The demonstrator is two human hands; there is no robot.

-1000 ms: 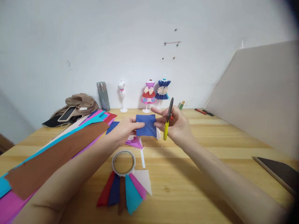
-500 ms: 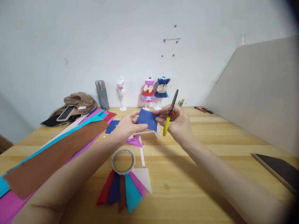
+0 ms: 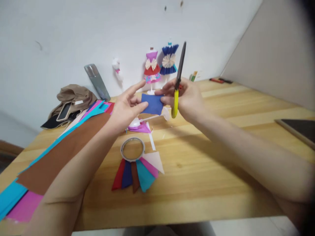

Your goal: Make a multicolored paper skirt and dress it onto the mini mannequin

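Note:
A small blue paper square (image 3: 153, 103) is held above the wooden table (image 3: 209, 170) between both hands. My left hand (image 3: 126, 109) pinches its left edge, with the forefinger stretched out above it. My right hand (image 3: 188, 98) pinches the right edge and also grips scissors (image 3: 177, 82) with a yellow handle, blades closed and pointing up. Below the paper lie a pink paper piece and a white mannequin (image 3: 137, 124) on its side.
A tape roll (image 3: 133, 149) rests on a fan of coloured paper triangles (image 3: 136, 173). Long brown, teal and pink sheets (image 3: 56, 154) lie on the left. At the back stand dressed mannequins (image 3: 159, 62), a flask (image 3: 97, 82), and cloth with a phone (image 3: 69, 105). A dark tablet (image 3: 299, 129) lies at right.
The view has tilted down and rolled. Both hands lifted slightly with the blue paper, and the scissors now point more upright. The paper looks folded smaller.

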